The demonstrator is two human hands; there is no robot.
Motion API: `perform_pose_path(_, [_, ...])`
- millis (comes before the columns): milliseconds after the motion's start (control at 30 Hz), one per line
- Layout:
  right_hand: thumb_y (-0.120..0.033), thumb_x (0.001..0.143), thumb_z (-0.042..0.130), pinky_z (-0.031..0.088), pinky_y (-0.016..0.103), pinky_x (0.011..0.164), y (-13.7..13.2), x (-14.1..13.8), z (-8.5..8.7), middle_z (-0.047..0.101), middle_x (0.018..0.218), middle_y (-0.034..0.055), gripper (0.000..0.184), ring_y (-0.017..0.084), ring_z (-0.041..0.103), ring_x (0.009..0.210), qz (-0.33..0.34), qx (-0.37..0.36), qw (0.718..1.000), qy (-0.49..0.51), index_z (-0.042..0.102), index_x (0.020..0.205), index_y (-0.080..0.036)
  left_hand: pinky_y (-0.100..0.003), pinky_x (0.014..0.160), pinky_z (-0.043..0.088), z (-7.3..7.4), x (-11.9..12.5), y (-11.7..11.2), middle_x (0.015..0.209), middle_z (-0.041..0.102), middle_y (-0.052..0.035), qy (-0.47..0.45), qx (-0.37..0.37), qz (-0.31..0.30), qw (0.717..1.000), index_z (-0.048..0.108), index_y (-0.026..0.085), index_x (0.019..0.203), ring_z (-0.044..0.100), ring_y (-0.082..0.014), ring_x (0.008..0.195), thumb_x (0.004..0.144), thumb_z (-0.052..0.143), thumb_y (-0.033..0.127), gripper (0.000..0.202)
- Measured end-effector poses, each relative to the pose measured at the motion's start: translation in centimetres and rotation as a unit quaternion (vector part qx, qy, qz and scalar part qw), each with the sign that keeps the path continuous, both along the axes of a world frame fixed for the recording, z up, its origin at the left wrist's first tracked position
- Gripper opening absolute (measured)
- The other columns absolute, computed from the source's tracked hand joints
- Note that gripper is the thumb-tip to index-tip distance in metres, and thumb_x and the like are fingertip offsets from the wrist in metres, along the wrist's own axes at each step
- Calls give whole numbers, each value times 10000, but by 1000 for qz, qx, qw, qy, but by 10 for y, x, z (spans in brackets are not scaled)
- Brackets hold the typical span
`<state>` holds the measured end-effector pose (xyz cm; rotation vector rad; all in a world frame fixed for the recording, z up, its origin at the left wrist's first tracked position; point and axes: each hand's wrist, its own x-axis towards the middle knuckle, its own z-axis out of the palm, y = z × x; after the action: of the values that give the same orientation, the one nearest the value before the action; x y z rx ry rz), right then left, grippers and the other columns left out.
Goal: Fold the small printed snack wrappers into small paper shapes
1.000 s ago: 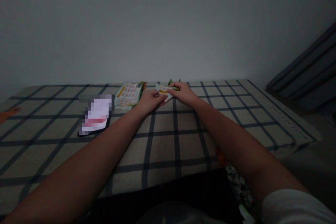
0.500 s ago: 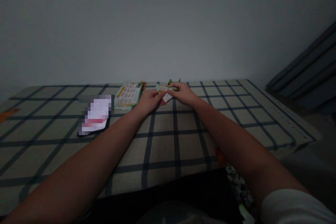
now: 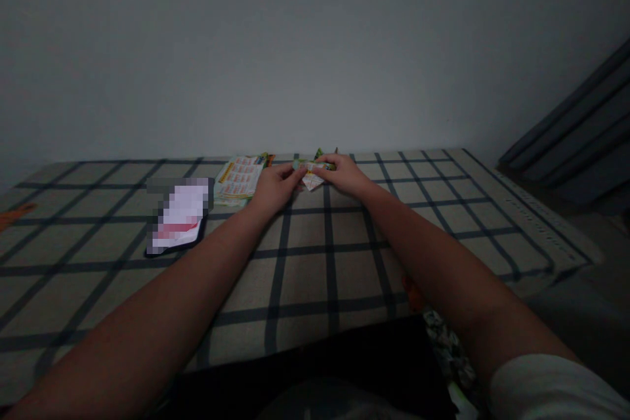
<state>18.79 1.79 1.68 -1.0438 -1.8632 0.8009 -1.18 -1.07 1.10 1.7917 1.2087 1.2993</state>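
Both my arms reach far out over a checked cloth (image 3: 305, 256). My left hand (image 3: 275, 186) and my right hand (image 3: 342, 174) meet on a small folded piece of printed paper (image 3: 312, 177), each pinching one side of it just above the cloth. The paper shows a pale face with small coloured print and comes to a point at its lower edge. Behind my right hand a bit of green folded paper (image 3: 319, 154) peeks out, mostly hidden.
A stack of printed sheets (image 3: 239, 178) lies left of my left hand. A dark-edged flat object with a blurred face (image 3: 178, 218) lies further left. A plain wall rises behind. Dark slanted boards (image 3: 575, 138) stand at the right.
My hands have drawn slightly closer together over the small paper. Its pale face now shows a pointed lower edge between my fingers. The arms have stayed where they were.
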Motion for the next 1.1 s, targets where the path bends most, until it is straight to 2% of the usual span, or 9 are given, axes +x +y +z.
perform_pose_path(100, [-380,868,725,535,317,778,0,0,-1,741,925,65,234,188,656,845,11,-1,1000,8,744,938,-157,-274,604,451,2,-1,0,571,634,9,11,2,5,1000,701,207,642,573,-168,596,853,689,503,363])
perform_pose_path(233, [-374,863,724,543,317,777,0,1,0,739,902,57,223,189,659,844,9,-2,1000,12,742,933,-163,-270,598,452,2,0,0,594,664,6,-21,-24,-10,999,727,206,660,566,-164,585,829,702,522,359])
perform_pose_path(467, [-365,851,737,564,335,776,2,1,0,733,915,72,213,197,668,834,7,-20,999,24,743,924,-164,-298,703,559,4,4,-2,696,710,-38,-108,-65,-57,990,727,179,722,653,-180,656,857,712,504,352])
perform_pose_path(700, [-359,862,727,571,333,769,3,2,-2,724,897,64,215,187,663,811,4,-19,1000,25,741,943,-161,-282,672,575,-3,2,4,713,725,-48,-150,-78,-77,983,736,176,752,667,-170,658,766,801,575,404])
perform_pose_path(800, [-381,856,742,574,331,759,5,3,-4,723,914,66,242,189,665,815,-4,-17,1000,26,748,962,-164,-280,650,573,-3,3,2,736,747,-59,-136,-123,-95,978,750,165,797,669,-167,645,697,873,510,380])
perform_pose_path(900, [-390,858,746,576,315,747,5,3,-6,723,926,62,247,183,666,821,1,-18,999,28,753,965,-168,-291,638,566,-1,5,-2,679,736,-72,-95,-158,-94,978,714,161,722,666,-172,611,705,883,444,330])
perform_pose_path(1000, [-373,845,764,579,291,712,2,0,-6,718,941,55,242,162,656,795,-3,-28,998,56,736,975,-170,-296,624,557,3,6,-5,629,715,-70,-76,-149,-73,983,679,170,662,666,-182,599,742,857,387,292])
perform_pose_path(1100, [-348,828,786,571,253,651,0,-3,-5,704,967,34,301,134,639,761,-11,-45,992,114,694,1074,-201,-293,604,551,6,6,-6,610,703,-62,-83,-127,-50,987,681,172,658,666,-190,600,776,808,335,238])
